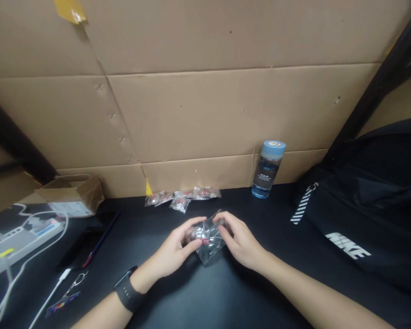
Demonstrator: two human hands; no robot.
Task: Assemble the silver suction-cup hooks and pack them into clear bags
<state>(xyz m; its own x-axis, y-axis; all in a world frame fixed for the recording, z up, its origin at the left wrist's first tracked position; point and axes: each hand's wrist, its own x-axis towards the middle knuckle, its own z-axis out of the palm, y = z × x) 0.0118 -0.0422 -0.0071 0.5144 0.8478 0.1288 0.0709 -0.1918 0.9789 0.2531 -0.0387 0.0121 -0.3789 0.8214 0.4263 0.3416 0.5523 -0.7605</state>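
Observation:
Between my two hands, above the black table [178, 292], is a clear plastic bag [209, 250] with a shiny silvery round object [201, 232] and a bit of red in it. My left hand [185, 241] grips the bag's left side around the round object, thumb in front. On the right side, my right hand [238, 235] pinches the bag's plastic edge between thumb and fingers. What exactly the round object is, I cannot make out. Several similar small clear packets [181, 201] with red marks lie in a row at the back, by the cardboard wall.
A water bottle [267, 170] with a blue cap stands at the back right. A black backpack [370, 205] fills the right side. To the left are an open cardboard box [73, 194], a white power strip [27, 240] with cables, a dark phone [85, 240] and a keychain [65, 301].

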